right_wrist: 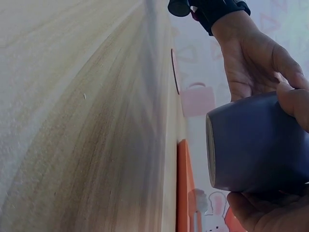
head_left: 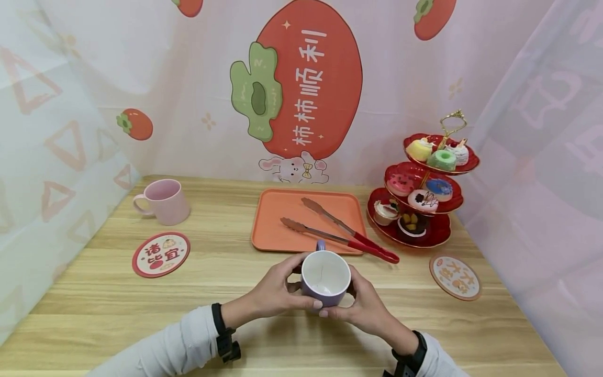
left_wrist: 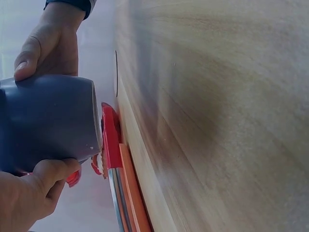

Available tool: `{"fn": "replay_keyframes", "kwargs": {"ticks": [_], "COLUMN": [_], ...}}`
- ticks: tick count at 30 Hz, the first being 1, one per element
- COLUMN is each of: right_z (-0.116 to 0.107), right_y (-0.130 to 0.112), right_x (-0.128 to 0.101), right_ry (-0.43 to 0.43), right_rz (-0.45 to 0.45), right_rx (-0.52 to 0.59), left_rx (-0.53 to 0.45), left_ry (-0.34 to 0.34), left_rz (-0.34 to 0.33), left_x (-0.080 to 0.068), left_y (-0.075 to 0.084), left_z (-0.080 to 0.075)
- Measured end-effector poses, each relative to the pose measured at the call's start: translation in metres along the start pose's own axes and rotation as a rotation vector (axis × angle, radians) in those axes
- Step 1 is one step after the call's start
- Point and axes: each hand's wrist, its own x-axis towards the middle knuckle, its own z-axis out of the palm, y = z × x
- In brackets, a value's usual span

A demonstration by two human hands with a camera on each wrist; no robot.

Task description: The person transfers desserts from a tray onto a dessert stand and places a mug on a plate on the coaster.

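Both hands hold a purple-blue mug (head_left: pixel 325 277) with a white inside, near the front middle of the table. My left hand (head_left: pixel 278 288) grips its left side and my right hand (head_left: pixel 369 306) its right side, the two thumbs close together on the near side. The mug's handle (head_left: pixel 321 245) points away from me, toward the tray. In the left wrist view the mug (left_wrist: pixel 48 123) hangs above the tabletop, its base apart from the wood. The right wrist view also shows the mug (right_wrist: pixel 260 145) raised. Some fingertips are hidden behind it.
Behind the mug lies an orange tray (head_left: pixel 270 209) with red-handled tongs (head_left: pixel 330 236) across it. A pink mug (head_left: pixel 168 204) and round coaster (head_left: pixel 161 255) are at left. On the right stand a red three-tier stand (head_left: pixel 439 233) of pastries and another coaster (head_left: pixel 455 278).
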Motion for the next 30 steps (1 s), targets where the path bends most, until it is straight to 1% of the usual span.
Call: {"fn": "replay_keyframes", "kwargs": {"ticks": [6,13,15,18,21,25,30], "right_z": [0.001,0.004,0.003,-0.001,-0.009,-0.023,-0.042], "right_y": [0.0,0.003,0.005,0.006,0.008,0.011,0.015], "right_x": [-0.001,-0.004,-0.005,-0.008,-0.011,-0.017,-0.024], "right_ry": [0.02,0.101,0.128,0.173,0.222,0.291,0.365], "right_rz": [0.02,0.028,0.026,0.027,0.035,0.07,0.091], "right_rx": [-0.016,-0.018,-0.023,-0.041,-0.064,-0.12,-0.194], "left_rx": [0.037,0.089,0.121,0.178,0.22,0.257,0.29], "left_ry": [-0.004,0.024,0.037,0.07,0.097,0.123,0.159], "left_rz": [-0.007,-0.033,-0.033,-0.036,-0.063,-0.104,-0.125], "left_x": [0.0,0.004,0.003,0.001,-0.002,-0.004,-0.007], "left_y": [-0.004,-0.028,-0.031,-0.033,-0.033,-0.033,-0.023], "left_z": [-0.001,-0.006,-0.01,-0.017,-0.024,-0.031,-0.036]}}
